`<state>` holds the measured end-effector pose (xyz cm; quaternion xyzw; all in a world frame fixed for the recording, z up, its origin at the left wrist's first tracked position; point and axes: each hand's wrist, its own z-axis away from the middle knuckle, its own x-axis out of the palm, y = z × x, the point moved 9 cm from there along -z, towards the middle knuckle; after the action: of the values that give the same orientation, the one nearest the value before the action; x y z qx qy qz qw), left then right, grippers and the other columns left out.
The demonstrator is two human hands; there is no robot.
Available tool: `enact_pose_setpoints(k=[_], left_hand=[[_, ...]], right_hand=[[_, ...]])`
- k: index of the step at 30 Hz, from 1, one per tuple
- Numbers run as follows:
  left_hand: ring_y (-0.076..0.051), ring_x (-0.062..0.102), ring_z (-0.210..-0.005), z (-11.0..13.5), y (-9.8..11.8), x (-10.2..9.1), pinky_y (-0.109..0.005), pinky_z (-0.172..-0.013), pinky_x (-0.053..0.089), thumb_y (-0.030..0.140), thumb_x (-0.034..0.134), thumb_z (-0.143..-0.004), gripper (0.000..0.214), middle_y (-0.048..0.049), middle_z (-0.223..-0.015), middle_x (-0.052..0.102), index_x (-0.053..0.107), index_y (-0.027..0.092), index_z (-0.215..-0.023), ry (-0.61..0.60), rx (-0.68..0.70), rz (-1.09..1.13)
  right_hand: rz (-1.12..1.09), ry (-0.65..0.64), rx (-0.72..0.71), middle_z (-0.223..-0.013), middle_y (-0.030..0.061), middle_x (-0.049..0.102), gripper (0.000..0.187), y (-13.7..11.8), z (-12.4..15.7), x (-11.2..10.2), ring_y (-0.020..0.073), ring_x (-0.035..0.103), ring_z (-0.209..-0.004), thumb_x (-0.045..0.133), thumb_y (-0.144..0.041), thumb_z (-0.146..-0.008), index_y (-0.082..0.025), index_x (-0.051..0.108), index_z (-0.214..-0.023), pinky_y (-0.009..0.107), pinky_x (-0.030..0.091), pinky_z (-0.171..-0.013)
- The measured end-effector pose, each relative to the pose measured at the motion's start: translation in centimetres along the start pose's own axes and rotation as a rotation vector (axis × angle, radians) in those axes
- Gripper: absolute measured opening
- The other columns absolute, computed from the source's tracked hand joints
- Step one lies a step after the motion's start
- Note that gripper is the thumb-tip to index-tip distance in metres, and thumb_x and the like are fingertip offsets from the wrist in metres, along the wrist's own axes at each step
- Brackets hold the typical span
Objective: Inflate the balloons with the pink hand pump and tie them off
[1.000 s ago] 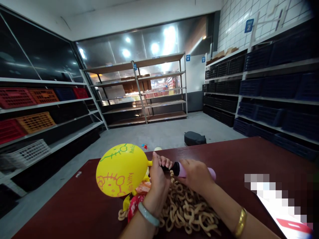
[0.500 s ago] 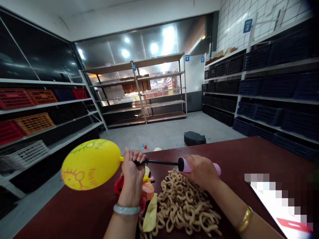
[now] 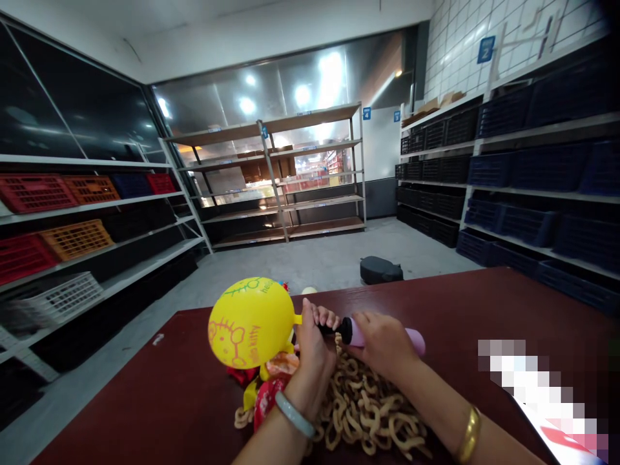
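Observation:
An inflated yellow balloon (image 3: 252,323) with a printed cartoon and lettering juts out to the left. Its neck runs into my left hand (image 3: 317,339), which is closed around it and the black end of a hand balloon pump. My right hand (image 3: 385,339) grips the pump's pink body (image 3: 415,340), with its black collar close to my left fingers. Below my hands lies a heap of tan, ring-shaped pieces (image 3: 361,403). Limp balloons (image 3: 267,395) in red, yellow and orange lie left of it, partly hidden by my left forearm.
All this is on a dark red table (image 3: 159,387). A pixelated white item (image 3: 547,413) lies at its right. Beyond are a dark case (image 3: 381,270) on the floor, bare metal shelving (image 3: 314,171), and side racks with coloured crates (image 3: 77,239) and dark crates (image 3: 513,219).
My left hand has moved right, bringing the balloon with it. The black rod that showed between my hands has slid into the pump body. My right hand has barely moved.

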<state>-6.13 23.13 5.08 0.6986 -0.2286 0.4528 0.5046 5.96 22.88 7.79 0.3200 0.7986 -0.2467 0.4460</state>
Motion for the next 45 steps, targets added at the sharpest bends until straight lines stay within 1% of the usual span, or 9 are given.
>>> enact_pose_setpoints(k=[4, 9, 13, 16, 19, 23, 32, 38, 45], left_hand=[[-0.008, 0.031, -0.041, 0.1, 0.3, 0.1, -0.024, -0.045, 0.029, 0.048, 0.062, -0.08, 0.049, 0.0054, -0.048, 0.031, 0.033, 0.017, -0.055, 0.012, -0.004, 0.005], [-0.008, 0.033, -0.04, -1.5, 1.1, -2.2, -0.024, -0.044, 0.03, 0.042, 0.06, -0.083, 0.047, 0.0057, -0.046, 0.032, 0.03, 0.018, -0.055, 0.097, -0.048, 0.035], [-0.007, 0.032, -0.038, -3.2, 5.5, -3.0, -0.022, -0.044, 0.029, 0.034, 0.056, -0.087, 0.045, 0.0063, -0.045, 0.031, 0.028, 0.018, -0.055, 0.084, 0.028, 0.032], [-0.007, 0.033, -0.038, -3.6, 9.6, -2.2, -0.022, -0.043, 0.029, 0.029, 0.054, -0.087, 0.044, 0.0063, -0.045, 0.031, 0.026, 0.018, -0.055, 0.011, 0.116, 0.017], [-0.007, 0.035, -0.038, -3.4, 11.6, -1.4, -0.022, -0.043, 0.03, 0.029, 0.055, -0.086, 0.043, 0.0066, -0.045, 0.03, 0.026, 0.018, -0.056, -0.05, 0.151, 0.031], [-0.006, 0.033, -0.039, -2.9, 10.3, -1.0, -0.021, -0.043, 0.03, 0.031, 0.058, -0.085, 0.044, 0.0066, -0.046, 0.029, 0.027, 0.018, -0.057, -0.05, 0.153, 0.061], [-0.007, 0.031, -0.04, 0.1, 1.9, 0.6, -0.023, -0.043, 0.027, 0.039, 0.059, -0.084, 0.044, 0.0061, -0.047, 0.029, 0.032, 0.018, -0.057, -0.002, 0.013, 0.006], [-0.008, 0.031, -0.041, 1.3, 1.5, 1.8, -0.024, -0.043, 0.026, 0.043, 0.058, -0.084, 0.045, 0.0055, -0.048, 0.03, 0.033, 0.017, -0.057, -0.018, 0.054, -0.023], [-0.007, 0.029, -0.037, -1.4, 3.3, -1.3, -0.023, -0.041, 0.024, 0.04, 0.055, -0.086, 0.046, 0.0058, -0.044, 0.03, 0.03, 0.017, -0.055, 0.088, 0.03, 0.017]], right_hand=[[-0.024, 0.009, -0.014, -0.087, 0.0076, 0.064, 0.041, 0.3, -0.1, 0.4, 0.0234, 0.06, -0.082, 0.056, -0.057, -0.078, -0.02, 0.056, -0.096, 0.032, 0.038, -0.069], [-0.048, -0.053, -0.003, -0.083, 0.0053, 0.065, 0.046, 1.7, -0.3, 1.9, 0.0226, 0.062, -0.079, 0.053, -0.066, -0.075, -0.021, 0.056, -0.09, 0.031, 0.038, -0.067], [-0.017, -0.043, 0.019, -0.083, 0.0054, 0.065, 0.044, 3.0, -0.4, 1.4, 0.0223, 0.062, -0.079, 0.056, -0.063, -0.075, -0.022, 0.057, -0.089, 0.031, 0.038, -0.067], [-0.003, 0.025, -0.001, -0.088, 0.0071, 0.065, 0.044, 3.3, -0.4, -0.1, 0.0226, 0.061, -0.083, 0.053, -0.061, -0.078, -0.021, 0.058, -0.095, 0.032, 0.039, -0.071], [-0.001, 0.067, -0.021, -0.094, 0.0096, 0.065, 0.05, 3.2, -0.3, -1.1, 0.024, 0.059, -0.088, 0.049, -0.062, -0.081, -0.02, 0.058, -0.106, 0.034, 0.04, -0.075], [0.03, 0.065, 0.007, -0.096, 0.0116, 0.064, 0.05, 3.0, 0.0, -1.0, 0.0256, 0.058, -0.09, 0.053, -0.058, -0.081, -0.018, 0.056, -0.11, 0.035, 0.039, -0.078], [-0.023, -0.004, -0.006, -0.09, 0.0071, 0.063, 0.044, 0.1, 0.2, 0.1, 0.0237, 0.058, -0.082, 0.059, -0.054, -0.078, -0.019, 0.055, -0.104, 0.033, 0.038, -0.07], [-0.061, 0.038, -0.025, -0.09, 0.0085, 0.063, 0.042, -0.5, 0.2, -0.6, 0.0233, 0.058, -0.083, 0.052, -0.057, -0.082, -0.019, 0.055, -0.1, 0.032, 0.037, -0.07], [-0.056, -0.016, -0.007, -0.085, 0.0057, 0.064, 0.05, 1.1, -0.1, 1.3, 0.0229, 0.06, -0.08, 0.047, -0.069, -0.078, -0.021, 0.055, -0.091, 0.032, 0.037, -0.067]])
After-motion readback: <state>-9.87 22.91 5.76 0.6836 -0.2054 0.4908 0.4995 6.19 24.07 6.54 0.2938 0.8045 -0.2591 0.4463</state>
